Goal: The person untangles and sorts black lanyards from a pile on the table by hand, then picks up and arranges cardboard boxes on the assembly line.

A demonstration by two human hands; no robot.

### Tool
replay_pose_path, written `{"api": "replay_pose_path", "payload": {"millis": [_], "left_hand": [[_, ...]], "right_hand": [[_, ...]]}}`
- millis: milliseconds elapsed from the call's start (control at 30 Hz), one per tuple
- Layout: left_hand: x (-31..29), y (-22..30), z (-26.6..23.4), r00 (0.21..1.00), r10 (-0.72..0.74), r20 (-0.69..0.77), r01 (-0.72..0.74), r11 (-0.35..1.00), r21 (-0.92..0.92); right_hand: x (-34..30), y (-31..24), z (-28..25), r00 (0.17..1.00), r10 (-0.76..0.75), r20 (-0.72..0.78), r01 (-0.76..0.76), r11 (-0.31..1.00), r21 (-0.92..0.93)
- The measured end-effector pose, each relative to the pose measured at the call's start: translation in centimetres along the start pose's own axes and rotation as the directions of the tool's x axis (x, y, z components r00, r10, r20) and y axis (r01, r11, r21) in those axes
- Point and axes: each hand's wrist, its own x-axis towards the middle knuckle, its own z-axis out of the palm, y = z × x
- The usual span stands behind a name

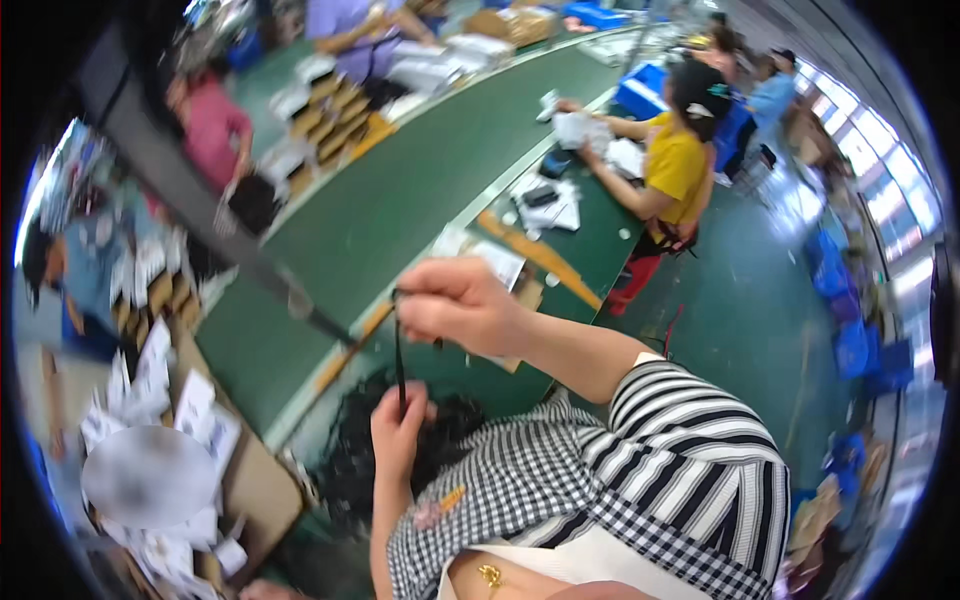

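Note:
A thin black cord or strip [400, 355] runs nearly straight up and down between my two hands. My right hand [465, 305] is closed, pinching its upper end between thumb and fingers. Lower down and nearer to me, my left hand [398, 415] grips the lower part, its fingers closed. Behind and beside the left hand lies a tangled heap of black strands [350, 450], partly hidden by the hand and my checked apron. It looks like more of the same cord, but blur hides the detail.
A long green conveyor belt [350, 240] runs diagonally past the green worktable [590, 285]. A yellow strip [545, 262] and papers [490, 262] lie beyond my right hand. A cardboard box [270, 500] with white packets stands at left. A co-worker in yellow [675, 155] handles white packets farther along.

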Motion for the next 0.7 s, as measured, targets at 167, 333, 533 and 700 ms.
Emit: {"api": "replay_pose_path", "payload": {"millis": [167,333,533,700], "left_hand": [[-1.0,-0.6,-1.2,1.0,-0.012,0.002,0.013,0.996,-0.088],[-2.1,1.9,-4.1,0.989,0.12,-0.086,-0.131,0.983,-0.126],[-2.8,12.1,5.3,0.772,0.584,0.25,-0.629,0.647,0.432],[-4.2,16.7,3.6,0.92,0.387,0.066,-0.305,0.811,-0.5]], "right_hand": [[-4.5,-6.1,-10.0,0.854,-0.213,-0.474,0.178,0.977,-0.118],[-7.5,-6.6,-13.9,0.99,0.13,-0.058,-0.124,0.585,-0.802],[-5.0,0.8,-3.6,0.936,-0.051,0.347,0.175,0.925,-0.337],[-6.0,5.3,3.8,0.531,0.291,0.796,-0.482,0.876,0.001]]}}
